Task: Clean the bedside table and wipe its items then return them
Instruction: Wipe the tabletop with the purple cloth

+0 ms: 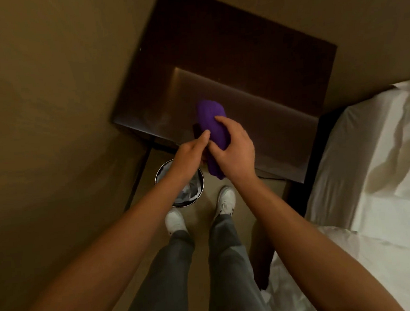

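Desk (228, 56): bedside unit, dark brown wood, stepped top with a glossy lower front level that reflects a pale sheen along its left edge. We see it standing in the corner between the tan wall (38, 106) on the left and the bed (369, 156) on the right. The bed carries rumpled white sheets and sits just beside the desk's right edge.

Legs in grey trousers (182, 266) and white shoes (176, 221) stand on the beige floor right in front of the desk.

Container: a round, dark waste bin (180, 186) stands on the floor at the desk's front left corner, just ahead of the left shoe. It holds a crumpled pale liner or paper; we cannot tell which. The left forearm crosses over its rim and hides part of it.

Purple cloth (212, 123): bunched into a thick roll, held above the desk's front edge, its lower tail hanging below the right palm.

Our right hand (232, 146) grips the cloth, fingers curled round its right side. Our left hand (193, 148) meets it from the left, thumb laid against the cloth; a dark object seems to sit between the left fingers and the cloth, too hidden to identify.
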`<state>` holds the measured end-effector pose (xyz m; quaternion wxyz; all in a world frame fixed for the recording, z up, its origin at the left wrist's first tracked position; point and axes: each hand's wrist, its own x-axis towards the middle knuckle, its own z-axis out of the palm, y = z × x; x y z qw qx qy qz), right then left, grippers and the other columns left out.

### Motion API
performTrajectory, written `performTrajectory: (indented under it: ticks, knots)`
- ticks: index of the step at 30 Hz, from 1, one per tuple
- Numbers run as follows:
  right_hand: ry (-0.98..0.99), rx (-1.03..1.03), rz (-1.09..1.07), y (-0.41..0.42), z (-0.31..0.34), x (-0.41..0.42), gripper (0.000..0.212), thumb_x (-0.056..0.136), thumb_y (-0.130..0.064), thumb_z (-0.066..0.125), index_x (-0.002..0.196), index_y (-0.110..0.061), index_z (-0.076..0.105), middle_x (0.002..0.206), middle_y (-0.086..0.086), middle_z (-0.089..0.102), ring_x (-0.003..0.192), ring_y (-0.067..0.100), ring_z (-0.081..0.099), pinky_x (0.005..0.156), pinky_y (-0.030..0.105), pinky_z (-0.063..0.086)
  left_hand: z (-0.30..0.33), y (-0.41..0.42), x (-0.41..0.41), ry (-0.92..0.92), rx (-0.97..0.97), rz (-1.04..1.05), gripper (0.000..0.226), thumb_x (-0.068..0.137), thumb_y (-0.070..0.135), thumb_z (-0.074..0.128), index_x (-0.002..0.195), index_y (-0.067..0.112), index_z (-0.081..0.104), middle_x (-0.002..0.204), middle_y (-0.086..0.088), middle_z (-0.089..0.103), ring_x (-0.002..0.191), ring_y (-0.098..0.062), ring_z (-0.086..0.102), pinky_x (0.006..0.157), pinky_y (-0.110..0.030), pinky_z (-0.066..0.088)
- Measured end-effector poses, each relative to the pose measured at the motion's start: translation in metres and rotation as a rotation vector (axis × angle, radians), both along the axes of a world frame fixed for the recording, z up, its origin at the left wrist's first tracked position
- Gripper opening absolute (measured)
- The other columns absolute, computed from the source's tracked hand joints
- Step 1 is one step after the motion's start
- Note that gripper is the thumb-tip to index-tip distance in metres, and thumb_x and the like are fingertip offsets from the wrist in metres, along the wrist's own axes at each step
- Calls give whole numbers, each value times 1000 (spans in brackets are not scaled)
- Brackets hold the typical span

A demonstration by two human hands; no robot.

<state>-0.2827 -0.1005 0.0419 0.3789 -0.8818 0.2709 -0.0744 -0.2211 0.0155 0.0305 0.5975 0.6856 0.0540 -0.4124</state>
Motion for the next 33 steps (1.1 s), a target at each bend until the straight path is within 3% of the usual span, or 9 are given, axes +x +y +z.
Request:
performTrajectory:
  ticks: [4,9,13,16,18,21,23,28,33]
  knots:
    - [10,-9,34,12,9,-6,59,82,-31,75,138,-30,56,140,-7,59,127,14,54,102,31,47,4,3,5,119,-69,42,39,90,57,61,104,23,75,101,-5,79,100,-22,75,83,-40,60]
    - [17,132,1,9,22,-16,62,86,-29,73,143,-24,52,147,-2,54,132,15,51,107,30,44,4,-10,0,150,-146,79,16,99,24,64,113,23,72,110,-7,78,103,-22,74,94,-39,56]
    - [-25,164,-270,-16,26,-30,51,90,-25,67,139,-18,55,137,1,61,124,12,56,103,26,45,7,-27,5,109,-152,76,22,98,22,66,119,19,70,115,-7,77,107,-21,73,97,-40,57]
    - [55,232,-519,-42,26,-41,36,93,-26,65,128,-17,61,109,-3,68,100,10,65,93,35,54,7,-39,8,92,-126,73,20,97,29,68,116,24,71,119,-3,76,112,-20,72,101,-44,56]
    - [155,391,-531,-61,24,-48,31,96,-38,64,122,-21,64,99,-10,67,94,8,66,88,35,55,9,-50,9,115,-142,70,24,94,34,70,117,25,71,117,0,76,111,-18,72,98,-42,57]
    - [210,838,-467,-80,23,-54,37,93,-62,58,115,-33,67,113,-10,70,105,13,69,87,35,57,11,-68,6,123,-174,17,30,90,38,70,118,25,71,117,1,77,110,-17,73,90,-33,58]
    - [168,999,-443,-88,18,-56,40,86,-70,61,112,-40,69,115,-10,74,107,12,72,92,39,58,12,-81,1,109,-191,-39,29,92,37,69,119,27,69,118,1,76,111,-16,72,88,-30,58]
    - [54,1107,-425,-102,6,-64,59,85,-55,75,137,-33,60,128,-9,71,114,12,71,98,44,59,13,-107,-7,57,-168,-93,35,88,41,70,122,36,63,122,7,73,112,-12,71,94,-34,57]
    - [-48,1177,-542,-118,0,-78,58,84,-34,81,137,-29,60,130,-3,71,115,19,71,91,43,61,11,-131,-18,-55,-94,-230,44,97,34,65,139,26,53,128,7,68,116,-11,66,102,-36,54]
